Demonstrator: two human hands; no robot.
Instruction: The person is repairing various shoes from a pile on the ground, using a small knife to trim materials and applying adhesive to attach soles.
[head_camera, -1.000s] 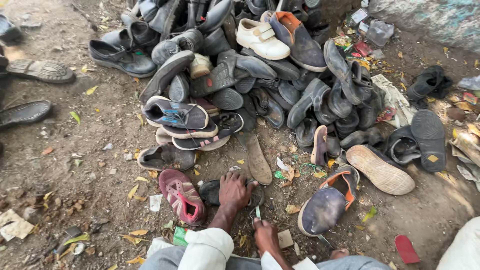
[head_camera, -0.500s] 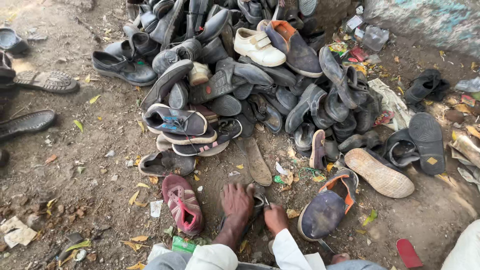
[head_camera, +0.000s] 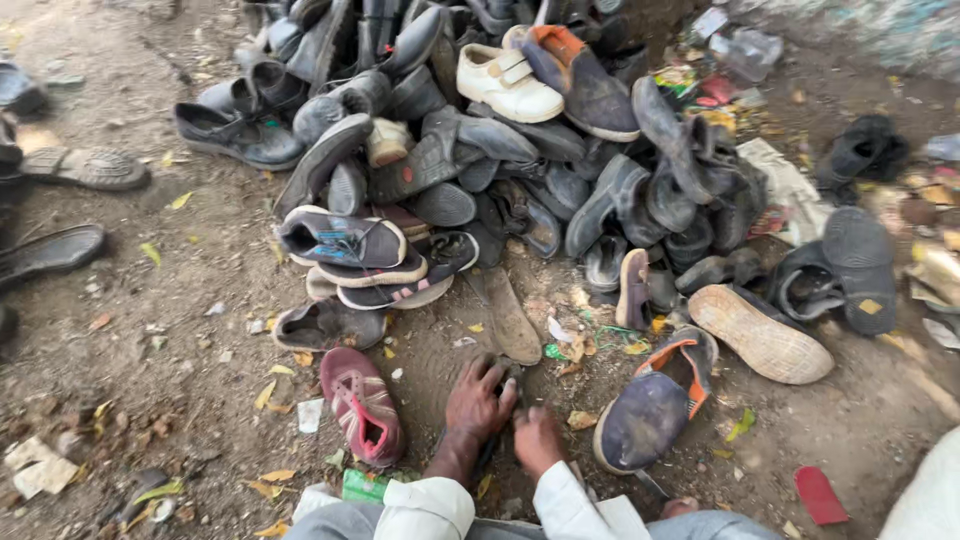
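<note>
**A:** ok so what are the hands actually on here? All I see is a giant heap of worn shoes (head_camera: 520, 160) on bare dirt ground (head_camera: 180, 400).

**B:** Both hands sit just below the bottom edge of that heap. The left hand (head_camera: 480, 400) is laid flat with its fingers loosely spread, pressing down on a dark shoe (head_camera: 510, 375) that lies in the dirt. Most of that shoe is hidden under the palm, so I can't tell much about it beyond the colour.

**A:** and the other one?

**B:** The right hand (head_camera: 537, 440) is right beside the left one, touching or nearly so, curled in on itself. Whether it's pinching something I can't tell, the fingers are tucked out of sight. White sleeves (head_camera: 430, 505) on both arms.

**A:** what's lying next to them?

**B:** On the near side of the heap, left of the hands, a pink-red shoe (head_camera: 362, 405) with its opening up. Right of the hands, a dark blue shoe with orange lining (head_camera: 650, 410), tipped on its side. Just beyond that one there's a tan sole (head_camera: 760, 333) facing up. A flat brownish insole (head_camera: 508, 315) sticks out from the heap's foot, just above the left hand.

**A:** anything up top?

**B:** A white strap shoe (head_camera: 508, 84) near the heap's crest, and dry yellow leaves (head_camera: 270, 390) scattered on the dirt.
</note>
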